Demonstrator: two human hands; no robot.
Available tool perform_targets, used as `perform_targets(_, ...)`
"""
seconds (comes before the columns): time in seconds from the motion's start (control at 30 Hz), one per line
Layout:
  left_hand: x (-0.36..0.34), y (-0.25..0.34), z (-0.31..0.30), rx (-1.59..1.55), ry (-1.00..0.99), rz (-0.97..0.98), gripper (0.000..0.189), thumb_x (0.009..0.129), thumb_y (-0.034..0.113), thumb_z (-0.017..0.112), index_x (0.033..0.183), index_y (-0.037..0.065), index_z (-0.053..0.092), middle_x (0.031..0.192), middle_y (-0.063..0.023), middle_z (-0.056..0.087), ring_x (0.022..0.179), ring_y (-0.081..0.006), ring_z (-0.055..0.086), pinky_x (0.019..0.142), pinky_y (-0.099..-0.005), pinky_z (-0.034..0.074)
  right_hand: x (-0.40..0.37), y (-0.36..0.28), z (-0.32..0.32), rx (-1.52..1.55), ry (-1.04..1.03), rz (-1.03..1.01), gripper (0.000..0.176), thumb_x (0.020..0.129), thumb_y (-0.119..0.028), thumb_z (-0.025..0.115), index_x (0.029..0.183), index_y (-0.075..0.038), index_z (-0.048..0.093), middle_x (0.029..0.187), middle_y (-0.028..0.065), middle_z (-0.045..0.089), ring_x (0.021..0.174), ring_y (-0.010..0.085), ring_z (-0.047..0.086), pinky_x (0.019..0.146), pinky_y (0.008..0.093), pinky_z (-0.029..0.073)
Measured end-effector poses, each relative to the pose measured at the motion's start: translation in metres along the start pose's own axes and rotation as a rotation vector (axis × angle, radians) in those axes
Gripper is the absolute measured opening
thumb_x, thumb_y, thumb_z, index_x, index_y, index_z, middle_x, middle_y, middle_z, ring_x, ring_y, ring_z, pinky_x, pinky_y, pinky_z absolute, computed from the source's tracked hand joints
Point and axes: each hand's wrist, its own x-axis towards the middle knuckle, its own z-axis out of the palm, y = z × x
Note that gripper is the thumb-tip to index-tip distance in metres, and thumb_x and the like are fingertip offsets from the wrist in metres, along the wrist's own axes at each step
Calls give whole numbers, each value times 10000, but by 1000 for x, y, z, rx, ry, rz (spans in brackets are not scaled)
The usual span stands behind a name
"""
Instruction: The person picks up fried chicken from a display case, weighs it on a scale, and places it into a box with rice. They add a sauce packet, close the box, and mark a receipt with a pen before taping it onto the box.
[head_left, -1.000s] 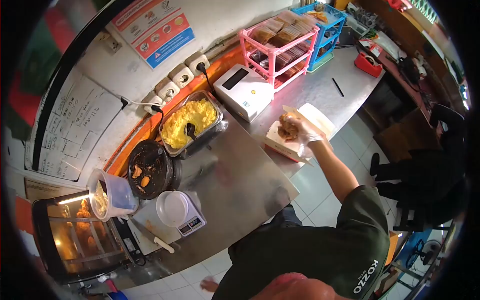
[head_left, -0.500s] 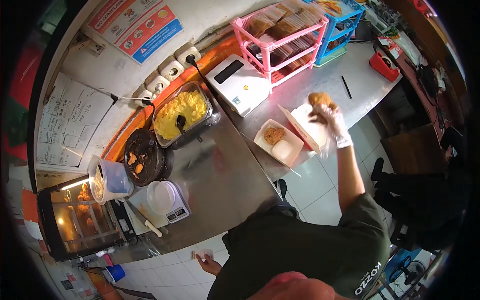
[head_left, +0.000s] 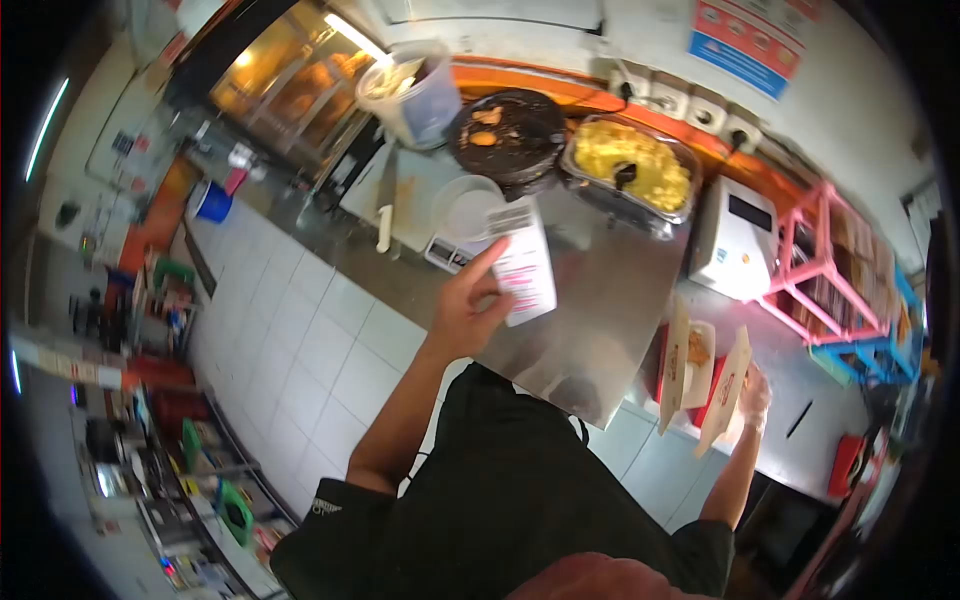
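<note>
My left hand pinches a white printed slip with pink and dark print between thumb and fingers, held up over the steel counter. At the right, my right hand, in a clear plastic glove, is at the far side of an open red-and-cream food box. Its fingers are partly hidden behind the raised lid, and whatever they hold cannot be made out. Beside it stands a second open box, with fried chicken inside.
On the steel counter are a kitchen scale with a clear bowl, a knife, a dark round block and a tray of yellow food. A white machine and a pink rack stand right.
The view has swung left. My left hand has come up from low beside the counter, bringing the slip over it. My right hand, earlier holding fried chicken above a box, is now lower behind the lid.
</note>
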Motion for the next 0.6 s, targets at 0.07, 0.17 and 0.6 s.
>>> perform_targets(0.07, 12, 17, -1, -46, -126, 159, 679, 800, -126, 569, 1418, -36, 303, 1310, -114, 501, 1059, -153, 582, 897, -299, 471, 4, 1, -6, 39, -38, -3, 320, 875, -184, 555, 1172, -71, 588, 1060, 172, 635, 977, 330, 616, 829, 399, 480)
perform_targets(0.17, 15, 31, -3, -81, -136, 193, 704, 786, -128, 589, 1419, -44, 293, 1341, -122, 475, 1065, -164, 589, 905, -300, 465, -2, 10, -16, -3, 35, 27, 361, 871, -134, 559, 1223, -51, 563, 1193, 165, 596, 1065, 299, 594, 905, 375, 457)
perform_targets(0.6, 24, 44, -59, -70, -162, 312, 745, 759, -130, 598, 1425, -48, 275, 1418, -159, 383, 1111, -204, 583, 906, -312, 468, -5, -86, -91, 656, 312, 115, 537, 906, -294, 597, 1359, -46, 449, 1344, 143, 504, 1239, 234, 477, 999, 387, 403)
